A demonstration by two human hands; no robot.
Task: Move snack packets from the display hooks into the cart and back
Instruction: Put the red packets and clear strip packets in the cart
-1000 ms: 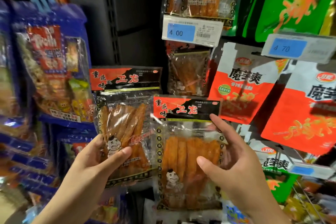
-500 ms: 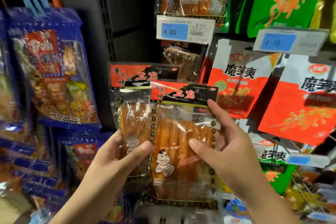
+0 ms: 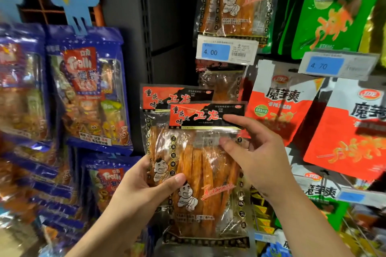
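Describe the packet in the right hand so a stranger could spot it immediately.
Start at the 4.00 price tag; below it, two matching red-and-black-topped packets of orange strips overlap. The front packet is the lower one, pinched by the right hand; the rear packet peeks out up-left, gripped by the left hand.

L hand (image 3: 144, 181) & R hand (image 3: 257, 156): bare, forearms (image 3: 117, 227) unsleeved to frame edge, nails (image 3: 180, 178) short.
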